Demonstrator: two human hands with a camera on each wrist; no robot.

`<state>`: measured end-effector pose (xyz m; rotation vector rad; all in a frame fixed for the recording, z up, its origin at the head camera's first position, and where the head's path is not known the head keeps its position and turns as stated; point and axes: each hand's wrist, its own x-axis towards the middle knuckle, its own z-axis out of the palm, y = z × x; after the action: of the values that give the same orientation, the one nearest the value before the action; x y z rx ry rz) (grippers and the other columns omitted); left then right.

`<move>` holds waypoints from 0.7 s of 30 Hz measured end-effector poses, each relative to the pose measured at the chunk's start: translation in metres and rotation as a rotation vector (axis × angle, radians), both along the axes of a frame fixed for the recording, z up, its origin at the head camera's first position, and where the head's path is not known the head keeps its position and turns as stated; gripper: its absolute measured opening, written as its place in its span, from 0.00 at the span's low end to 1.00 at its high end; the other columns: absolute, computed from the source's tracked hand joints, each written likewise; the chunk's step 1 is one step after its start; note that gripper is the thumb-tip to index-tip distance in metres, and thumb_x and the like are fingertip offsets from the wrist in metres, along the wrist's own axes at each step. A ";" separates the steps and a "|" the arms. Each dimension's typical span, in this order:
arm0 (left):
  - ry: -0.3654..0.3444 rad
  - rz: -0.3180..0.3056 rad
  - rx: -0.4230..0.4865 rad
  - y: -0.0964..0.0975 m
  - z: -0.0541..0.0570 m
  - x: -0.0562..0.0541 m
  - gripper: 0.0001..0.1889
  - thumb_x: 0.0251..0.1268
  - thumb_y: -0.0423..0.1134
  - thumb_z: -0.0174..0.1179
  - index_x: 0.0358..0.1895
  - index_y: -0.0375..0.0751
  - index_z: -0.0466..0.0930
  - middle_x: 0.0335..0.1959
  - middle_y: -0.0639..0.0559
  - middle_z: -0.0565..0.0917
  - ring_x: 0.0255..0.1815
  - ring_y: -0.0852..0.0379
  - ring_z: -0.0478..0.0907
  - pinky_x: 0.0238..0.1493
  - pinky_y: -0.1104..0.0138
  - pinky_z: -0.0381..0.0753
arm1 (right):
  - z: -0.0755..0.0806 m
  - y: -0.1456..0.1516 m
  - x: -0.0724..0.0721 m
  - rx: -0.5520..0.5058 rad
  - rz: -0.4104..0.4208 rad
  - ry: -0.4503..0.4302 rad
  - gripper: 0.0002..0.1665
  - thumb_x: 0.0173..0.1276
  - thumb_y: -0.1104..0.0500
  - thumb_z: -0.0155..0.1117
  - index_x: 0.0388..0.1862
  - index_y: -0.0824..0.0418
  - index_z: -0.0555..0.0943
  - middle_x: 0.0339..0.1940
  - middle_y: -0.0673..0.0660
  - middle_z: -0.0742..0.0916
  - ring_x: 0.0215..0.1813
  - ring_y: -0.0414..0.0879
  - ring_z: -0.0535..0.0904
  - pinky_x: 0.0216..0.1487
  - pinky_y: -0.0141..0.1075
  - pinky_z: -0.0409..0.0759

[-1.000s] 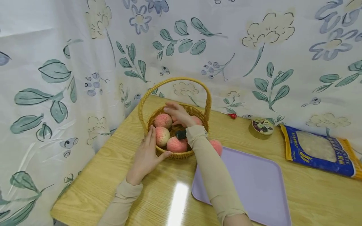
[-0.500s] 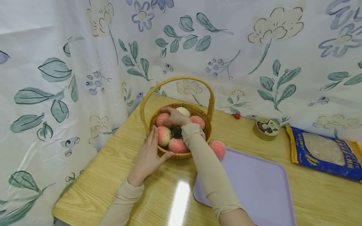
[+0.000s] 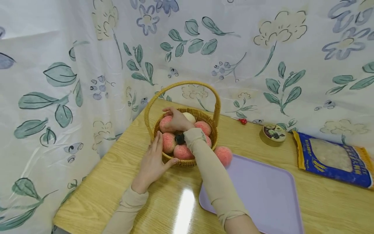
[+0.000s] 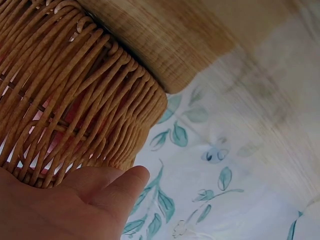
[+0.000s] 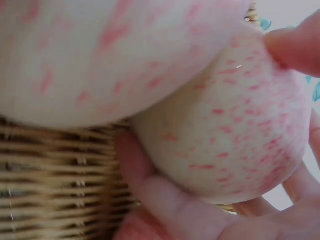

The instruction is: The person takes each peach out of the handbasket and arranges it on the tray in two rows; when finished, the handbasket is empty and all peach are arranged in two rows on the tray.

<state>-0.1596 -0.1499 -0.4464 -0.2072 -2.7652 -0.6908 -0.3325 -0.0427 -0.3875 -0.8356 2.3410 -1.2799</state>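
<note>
A woven basket [image 3: 189,163] with a tall arched handle stands on the wooden table, holding several pink-and-cream peaches [image 3: 183,152]. My right hand [image 3: 179,122] reaches into it and grips the peach [image 5: 240,125] at its left side, thumb and fingers curled round the fruit in the right wrist view. A second peach [image 5: 100,50] fills that view's upper left. My left hand [image 3: 150,165] lies against the basket's near left side with fingers straight and thumb spread along the rim. In the left wrist view, the woven wall [image 4: 75,95] rises beside the thumb.
One peach [image 3: 223,156] sits outside the basket at the corner of a lilac tray [image 3: 263,191]. Farther right are a round tin [image 3: 273,135] and a blue-and-yellow food bag [image 3: 333,159]. A small red item [image 3: 242,121] lies by the floral curtain [image 3: 228,42].
My right hand has moved left inside the basket, from over the back peaches to the left one, and has closed round it. The left hand has stayed at the basket's side.
</note>
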 end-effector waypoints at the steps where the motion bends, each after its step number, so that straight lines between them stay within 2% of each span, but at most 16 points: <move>1: -0.002 -0.001 0.004 -0.001 0.000 0.000 0.59 0.58 0.71 0.55 0.77 0.33 0.37 0.80 0.37 0.43 0.75 0.33 0.55 0.72 0.42 0.58 | 0.001 0.000 0.001 -0.019 0.006 -0.005 0.40 0.59 0.66 0.69 0.70 0.58 0.66 0.66 0.59 0.75 0.65 0.53 0.73 0.59 0.40 0.76; 5: -0.004 -0.006 0.004 -0.003 -0.001 0.000 0.59 0.58 0.71 0.54 0.78 0.34 0.36 0.80 0.38 0.43 0.75 0.33 0.54 0.73 0.42 0.58 | 0.009 0.002 0.005 -0.045 0.012 0.001 0.35 0.62 0.66 0.68 0.68 0.60 0.69 0.65 0.58 0.77 0.67 0.51 0.72 0.65 0.41 0.74; 8: -0.010 -0.009 0.001 -0.001 -0.001 -0.002 0.58 0.58 0.72 0.53 0.78 0.34 0.37 0.80 0.38 0.43 0.75 0.31 0.54 0.73 0.42 0.58 | 0.017 0.011 0.007 -0.054 0.007 0.006 0.31 0.64 0.66 0.67 0.66 0.61 0.71 0.65 0.57 0.78 0.67 0.50 0.72 0.65 0.41 0.73; 11: -0.017 -0.007 0.000 0.001 -0.001 -0.003 0.59 0.58 0.72 0.53 0.78 0.35 0.36 0.80 0.37 0.43 0.74 0.29 0.55 0.72 0.42 0.58 | 0.024 0.024 0.009 -0.080 -0.001 -0.015 0.27 0.65 0.65 0.66 0.63 0.60 0.74 0.63 0.56 0.79 0.62 0.48 0.75 0.57 0.43 0.80; 14: -0.019 -0.007 0.001 0.001 -0.001 -0.003 0.59 0.58 0.73 0.52 0.78 0.36 0.35 0.80 0.37 0.43 0.74 0.29 0.55 0.72 0.41 0.58 | 0.029 0.040 0.010 -0.101 -0.018 -0.050 0.22 0.66 0.63 0.65 0.59 0.58 0.78 0.60 0.55 0.80 0.52 0.48 0.78 0.46 0.49 0.85; 16: -0.017 -0.008 0.011 0.002 0.000 -0.003 0.59 0.58 0.72 0.53 0.78 0.37 0.34 0.79 0.36 0.43 0.74 0.30 0.54 0.73 0.41 0.57 | 0.032 0.052 0.011 -0.101 -0.025 -0.035 0.18 0.66 0.62 0.65 0.55 0.57 0.80 0.58 0.55 0.81 0.51 0.47 0.78 0.45 0.48 0.84; 21: -0.021 -0.008 0.037 0.003 0.000 -0.005 0.59 0.58 0.71 0.55 0.78 0.38 0.33 0.79 0.36 0.43 0.76 0.31 0.51 0.73 0.40 0.54 | 0.039 0.079 0.011 -0.100 -0.040 0.063 0.13 0.65 0.62 0.65 0.49 0.58 0.83 0.56 0.53 0.83 0.63 0.44 0.73 0.61 0.40 0.76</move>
<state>-0.1642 -0.1467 -0.4462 -0.2044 -2.7701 -0.7490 -0.3218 0.0359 -0.3482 -0.8766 2.3701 -1.4169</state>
